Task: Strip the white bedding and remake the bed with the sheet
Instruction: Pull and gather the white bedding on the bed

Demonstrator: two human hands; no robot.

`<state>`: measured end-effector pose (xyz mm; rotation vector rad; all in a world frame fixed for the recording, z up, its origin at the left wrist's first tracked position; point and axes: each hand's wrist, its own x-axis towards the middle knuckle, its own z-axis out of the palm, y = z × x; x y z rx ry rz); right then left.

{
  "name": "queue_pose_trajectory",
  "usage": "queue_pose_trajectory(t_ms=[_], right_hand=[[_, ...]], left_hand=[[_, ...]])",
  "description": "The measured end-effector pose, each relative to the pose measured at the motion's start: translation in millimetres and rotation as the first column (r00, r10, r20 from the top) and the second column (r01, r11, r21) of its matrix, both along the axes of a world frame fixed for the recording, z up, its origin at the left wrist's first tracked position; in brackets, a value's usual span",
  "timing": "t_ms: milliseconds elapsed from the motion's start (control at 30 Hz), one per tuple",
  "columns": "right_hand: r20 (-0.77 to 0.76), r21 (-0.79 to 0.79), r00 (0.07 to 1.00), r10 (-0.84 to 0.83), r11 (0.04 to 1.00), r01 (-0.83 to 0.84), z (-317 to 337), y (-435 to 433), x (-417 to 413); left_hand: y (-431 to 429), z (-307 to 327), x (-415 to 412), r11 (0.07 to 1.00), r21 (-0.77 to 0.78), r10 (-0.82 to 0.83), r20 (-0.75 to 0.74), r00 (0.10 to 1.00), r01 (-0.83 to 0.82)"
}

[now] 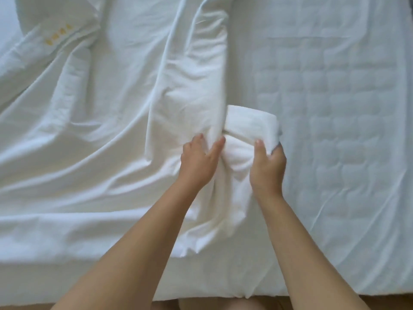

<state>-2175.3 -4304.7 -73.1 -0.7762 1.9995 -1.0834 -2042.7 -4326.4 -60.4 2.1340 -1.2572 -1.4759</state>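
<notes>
The white sheet (237,157) lies rumpled over the left half of the bed, its edge gathered into a thick folded bunch at the middle near the bed's near side. A row of small yellow embroidered marks (59,33) sits on a hemmed white piece at the upper left, too blurred to read. Both bare forearms reach forward over the near edge. The left hand (199,159) pinches a ridge of the bunch between thumb and fingers. The right hand (267,162) clamps the fold's other side, thumb on top, fingers curled under. The cloth is creased in long diagonal folds. To the right, the quilted mattress pad (335,108) lies bare.
</notes>
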Motion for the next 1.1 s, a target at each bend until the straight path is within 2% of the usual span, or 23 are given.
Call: queue_pose_trajectory(t_ms=[67, 133, 200, 267, 333, 400, 433, 467, 500, 533, 567, 600, 633, 700, 733, 767, 800, 833, 867, 900, 933, 1000, 1100], right_hand=[[-0.055, -0.004, 0.966, -0.254, 0.967, 0.254, 13.5, 70.4, -36.9], [-0.043, 0.155, 0.92, -0.389, 0.907, 0.391, 17.6, 125.8, -63.5], [-0.001, 0.257, 0.942, -0.334, 0.911, 0.323, 13.8, 156.5, -74.7], [0.024, 0.238, 0.986, -0.168, 0.958, 0.157, 16.8, 162.5, -74.0], [0.062, 0.245, 0.995, 0.073, 0.966, -0.086, 16.3, 164.0, -73.0], [0.124, 0.273, 0.96, 0.252, 0.921, -0.277, 16.1, 171.8, -80.0], [0.129, 0.263, 0.955, 0.265, 0.92, -0.291, 18.0, 172.0, -87.0], [0.114, 0.22, 0.975, 0.192, 0.952, -0.213, 18.5, 168.5, -96.8], [0.147, 0.169, 0.989, 0.028, 0.984, -0.053, 17.7, 159.9, -109.5], [0.235, 0.151, 0.958, -0.163, 0.98, 0.13, 14.4, 146.0, -125.3], [0.348, 0.21, 0.899, -0.264, 0.957, 0.2, 9.4, 128.1, -142.2], [0.477, 0.301, 0.84, -0.26, 0.946, 0.122, 4.5, 108.1, -155.8], [0.607, 0.371, 0.77, -0.195, 0.927, -0.058, 2.7, 87.6, -161.8], [0.747, 0.347, 0.664, -0.025, 0.867, -0.358, -1.6, 54.0, -152.9], [0.729, 0.328, 0.682, 0.059, 0.844, -0.424, -3.4, 41.8, -144.7], [0.664, 0.317, 0.737, 0.126, 0.845, -0.43, -5.6, 32.5, -138.0], [0.516, 0.319, 0.842, 0.154, 0.878, -0.356, -9.2, 25.9, -135.1], [0.333, 0.3, 0.938, 0.099, 0.932, -0.205, -12.9, 22.9, -138.4], [0.144, 0.223, 0.989, -0.036, 0.975, 0.002, -13.7, 23.3, -147.8], [0.032, 0.131, 0.985, -0.169, 0.978, 0.164, -15.1, 28.8, -158.9], [-0.009, 0.086, 0.967, -0.256, 0.963, 0.255, -17.3, 38.6, -167.2], [-0.011, 0.184, 0.95, -0.313, 0.933, 0.309, -27.1, 60.9, -173.1], [0.071, 0.454, 0.975, -0.211, 0.877, 0.156, -51.1, 71.8, -177.9]], left_hand=[[0.4, 7.0, -27.8, 0.99, 0.133, -0.041, -0.095, 0.995, 0.054], [13.5, 9.1, -66.1, 0.92, 0.33, -0.161, -0.172, 0.972, 0.211], [36.0, 8.0, -106.5, 0.797, 0.509, -0.232, -0.236, 0.944, 0.324], [52.1, -1.0, -138.8, 0.757, 0.589, -0.129, -0.29, 0.948, 0.284], [52.3, -14.2, -155.6, 0.803, 0.571, -0.052, -0.222, 0.974, 0.172], [47.1, -27.3, -160.2, 0.869, 0.456, -0.159, -0.108, 0.981, 0.191], [45.4, -30.4, -158.0, 0.889, 0.392, -0.237, -0.049, 0.97, 0.236], [45.3, -30.6, -154.9, 0.901, 0.337, -0.284, -0.019, 0.959, 0.273], [47.8, -27.3, -151.7, 0.906, 0.292, -0.311, -0.032, 0.95, 0.307], [52.7, -22.0, -149.6, 0.901, 0.258, -0.343, -0.07, 0.937, 0.349], [60.1, -15.5, -147.9, 0.885, 0.229, -0.391, -0.106, 0.914, 0.405], [70.4, -10.0, -146.5, 0.853, 0.21, -0.459, -0.137, 0.878, 0.478], [82.8, -5.4, -145.1, 0.805, 0.201, -0.535, -0.163, 0.829, 0.559], [104.7, -1.9, -146.3, 0.701, 0.224, -0.653, -0.181, 0.735, 0.677], [110.9, -2.6, -148.1, 0.663, 0.249, -0.686, -0.173, 0.706, 0.706], [112.1, -4.7, -150.2, 0.635, 0.27, -0.707, -0.174, 0.685, 0.724], [109.4, -6.6, -152.4, 0.622, 0.28, -0.71, -0.192, 0.677, 0.731], [103.2, -8.8, -154.6, 0.622, 0.272, -0.707, -0.206, 0.676, 0.734], [94.2, -9.3, -157.1, 0.637, 0.247, -0.704, -0.198, 0.682, 0.73], [83.4, -7.9, -160.3, 0.671, 0.212, -0.691, -0.168, 0.703, 0.71], [72.2, -7.0, -164.4, 0.715, 0.18, -0.661, -0.139, 0.737, 0.675], [53.3, -7.3, -175.3, 0.779, 0.136, -0.603, -0.103, 0.791, 0.612], [28.8, -15.8, -192.4, 0.812, 0.08, -0.583, 0.052, 0.811, 0.578]])
